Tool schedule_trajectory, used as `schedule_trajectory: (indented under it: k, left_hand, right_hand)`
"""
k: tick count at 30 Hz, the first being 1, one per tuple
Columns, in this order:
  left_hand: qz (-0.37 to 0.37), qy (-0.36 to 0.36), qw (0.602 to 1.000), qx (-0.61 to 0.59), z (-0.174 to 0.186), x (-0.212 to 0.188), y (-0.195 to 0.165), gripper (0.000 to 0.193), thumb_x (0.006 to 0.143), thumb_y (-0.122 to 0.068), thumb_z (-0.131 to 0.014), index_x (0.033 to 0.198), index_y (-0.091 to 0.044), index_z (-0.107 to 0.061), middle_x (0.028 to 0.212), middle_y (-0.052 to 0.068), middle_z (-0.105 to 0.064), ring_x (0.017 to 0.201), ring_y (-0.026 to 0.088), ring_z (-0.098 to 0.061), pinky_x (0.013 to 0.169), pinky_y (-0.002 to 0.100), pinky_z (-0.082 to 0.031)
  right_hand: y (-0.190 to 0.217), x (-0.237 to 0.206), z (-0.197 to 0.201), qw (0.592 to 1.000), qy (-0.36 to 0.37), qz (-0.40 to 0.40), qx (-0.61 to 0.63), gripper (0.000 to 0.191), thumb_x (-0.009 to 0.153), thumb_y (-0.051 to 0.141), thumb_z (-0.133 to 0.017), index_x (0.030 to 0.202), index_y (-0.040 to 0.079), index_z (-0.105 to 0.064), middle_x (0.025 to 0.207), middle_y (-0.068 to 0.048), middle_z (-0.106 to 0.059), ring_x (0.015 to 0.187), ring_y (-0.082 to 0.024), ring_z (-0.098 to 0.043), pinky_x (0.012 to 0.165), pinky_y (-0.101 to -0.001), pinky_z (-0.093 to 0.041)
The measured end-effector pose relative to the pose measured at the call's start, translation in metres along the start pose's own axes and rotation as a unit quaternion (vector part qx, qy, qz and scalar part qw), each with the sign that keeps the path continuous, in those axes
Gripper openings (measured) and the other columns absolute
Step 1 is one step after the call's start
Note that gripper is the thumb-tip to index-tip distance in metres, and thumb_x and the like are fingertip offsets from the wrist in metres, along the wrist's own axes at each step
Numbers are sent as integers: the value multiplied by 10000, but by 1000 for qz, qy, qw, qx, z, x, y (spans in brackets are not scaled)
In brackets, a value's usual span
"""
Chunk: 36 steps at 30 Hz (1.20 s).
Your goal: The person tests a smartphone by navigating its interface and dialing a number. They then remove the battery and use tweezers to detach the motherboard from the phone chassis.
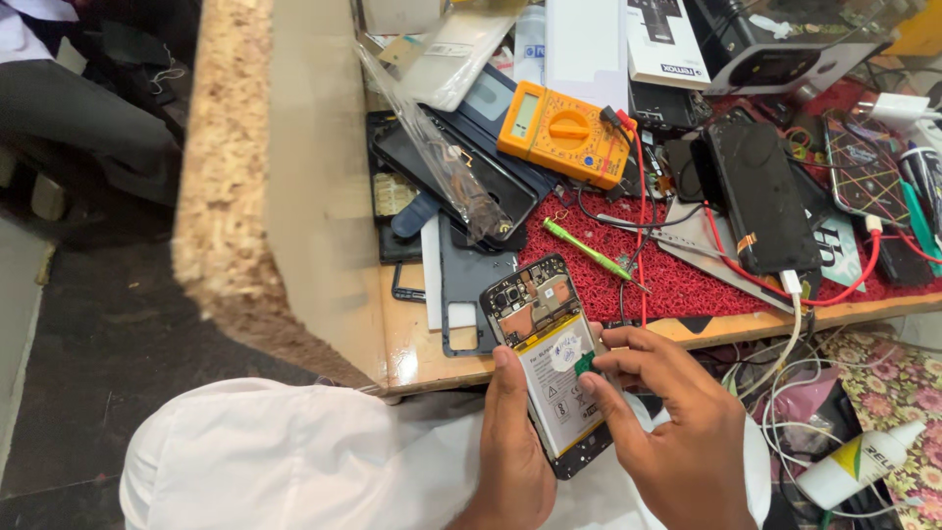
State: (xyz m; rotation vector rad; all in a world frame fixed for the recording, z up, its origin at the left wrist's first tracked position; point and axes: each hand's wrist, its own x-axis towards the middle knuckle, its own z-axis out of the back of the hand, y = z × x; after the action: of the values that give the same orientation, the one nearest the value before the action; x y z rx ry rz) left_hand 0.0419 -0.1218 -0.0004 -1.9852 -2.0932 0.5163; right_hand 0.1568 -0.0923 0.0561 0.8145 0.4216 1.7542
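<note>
An opened smartphone (543, 324) with its back cover off shows a circuit board at the top and a white battery below. My left hand (512, 451) cradles it from the left and underneath, over my lap. My right hand (677, 432) pinches a small green piece (585, 364) between thumb and forefinger at the battery's right edge.
A wooden worktable (324, 245) holds a red mat (628, 265), an orange multimeter (564, 132), a green screwdriver (587, 252), a black phone (760, 196) on a cable, loose phone covers and boxes. A white bottle (859, 463) and tangled cables lie at lower right.
</note>
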Motion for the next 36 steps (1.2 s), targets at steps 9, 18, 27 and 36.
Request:
schedule_trajectory:
  k: [9, 18, 27, 36]
  left_hand:
    - [1, -28, 999, 40, 0, 5, 10, 685, 1043, -524, -335, 1394, 39, -503, 1280, 169, -673, 1150, 230, -676, 1002, 377, -542]
    - [16, -58, 996, 65, 7, 10, 14, 699, 1026, -553, -343, 1358, 26, -552, 1225, 150, -694, 1052, 196, -692, 900, 333, -576]
    - [15, -68, 995, 77, 7, 9, 19, 686, 1062, -556, -351, 1351, 40, -531, 1145, 153, -679, 1003, 209, -679, 870, 349, -567]
    - [24, -46, 995, 82, 1, 2, 20, 646, 1055, -521, -334, 1363, 17, -512, 1229, 155, -656, 1110, 209, -661, 948, 352, -540]
  right_hand:
    - [-3, -12, -13, 996, -78, 31, -16, 167, 801, 73, -784, 962, 35, -765, 1087, -106, -754, 1010, -227, -757, 875, -335, -576]
    - [-7, -20, -36, 993, -110, 12, -49, 128, 854, 42, -736, 978, 11, -724, 1098, -137, -749, 992, -282, -749, 847, -357, -577]
    - [-14, -19, -26, 996, -90, 9, -26, 157, 866, 63, -728, 1014, 13, -719, 1124, -130, -763, 1025, -272, -768, 886, -360, -585]
    - [-13, -21, -5, 999, -11, 27, -21, 202, 828, 75, -750, 1022, 19, -746, 1164, -117, -722, 998, -237, -751, 853, -343, -580]
